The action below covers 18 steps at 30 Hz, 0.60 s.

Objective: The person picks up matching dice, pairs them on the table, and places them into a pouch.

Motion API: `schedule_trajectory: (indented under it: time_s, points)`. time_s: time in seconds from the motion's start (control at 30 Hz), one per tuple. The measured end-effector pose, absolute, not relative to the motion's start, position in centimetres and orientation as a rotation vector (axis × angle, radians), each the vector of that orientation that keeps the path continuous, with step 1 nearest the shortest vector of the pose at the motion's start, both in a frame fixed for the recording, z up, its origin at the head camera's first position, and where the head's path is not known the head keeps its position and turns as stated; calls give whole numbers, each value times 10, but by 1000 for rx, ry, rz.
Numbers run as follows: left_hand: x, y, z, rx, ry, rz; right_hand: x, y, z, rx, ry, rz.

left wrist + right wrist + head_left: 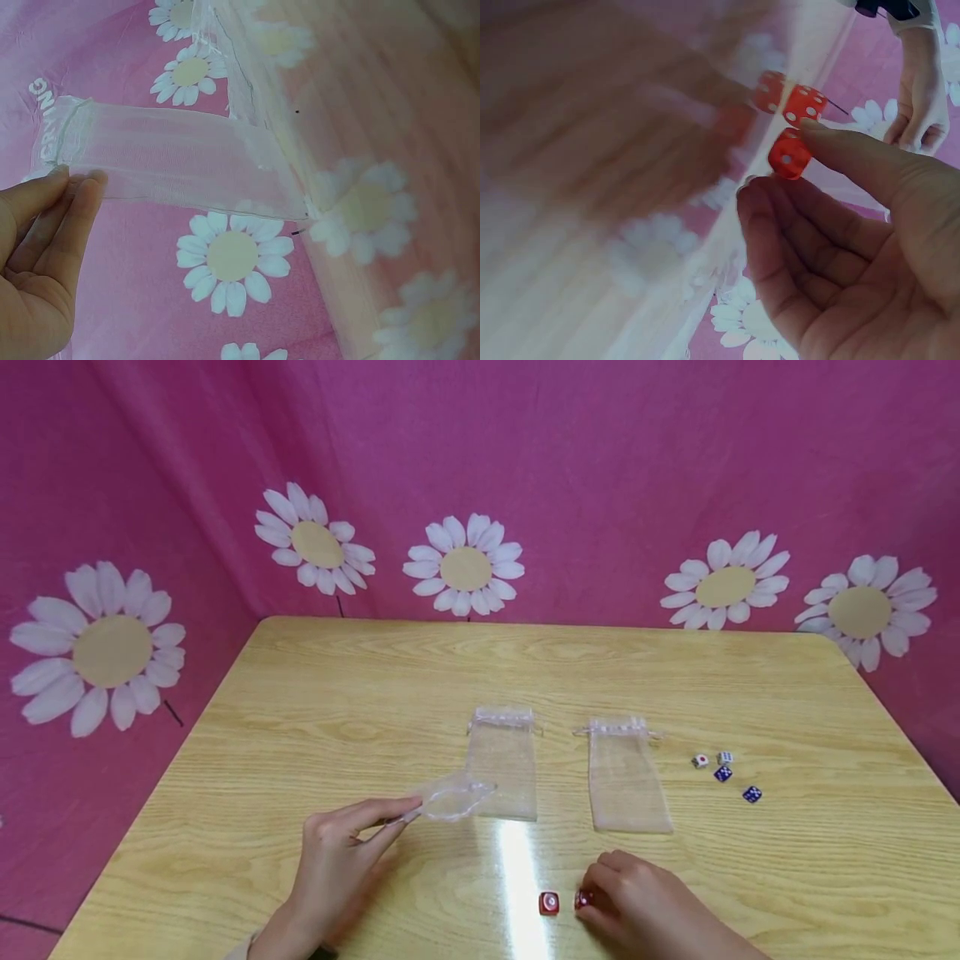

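My left hand [333, 852] pinches a small sheer white drawstring bag [450, 797] near its mouth, above the table's left middle. In the left wrist view the bag [172, 154] stretches out from the fingertips, and its gathered band is beside the thumb. Down at the front, my right hand [648, 897] pinches a red die [583, 900] between thumb and fingers; one pip faces the camera on that die [789, 154] in the right wrist view. A second red die [549, 903] lies on the table just left of the right hand.
Two more sheer drawstring bags lie flat on the wooden table [360, 693]: one bag [504, 768] in the middle, another bag [628, 781] right of it. Farther right are two white dice [701, 761] and two blue dice [752, 794]. A pink flowered cloth [585, 468] hangs behind.
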<state>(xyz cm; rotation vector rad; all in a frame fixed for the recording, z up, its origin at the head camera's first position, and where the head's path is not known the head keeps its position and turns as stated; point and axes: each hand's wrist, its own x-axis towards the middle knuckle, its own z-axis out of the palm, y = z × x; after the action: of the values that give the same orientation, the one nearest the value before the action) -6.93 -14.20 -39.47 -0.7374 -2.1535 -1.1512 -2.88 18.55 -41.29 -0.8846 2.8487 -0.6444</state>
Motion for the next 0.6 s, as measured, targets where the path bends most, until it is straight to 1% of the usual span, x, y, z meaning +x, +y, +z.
schedule_trajectory:
  time_s: [0.13,0.4,0.6]
  points:
    - [-69,-142,-395,-742,-2147,-1155,-29,184,-406,-873,2846,-810]
    - [-67,-141,-395,-738,-2151,-1171,-38,167,-402,-1284,2903,-1301]
    - [-66,-141,-393,-723,-2161,-1166,-41,156,-396,-1359,2933,-1359]
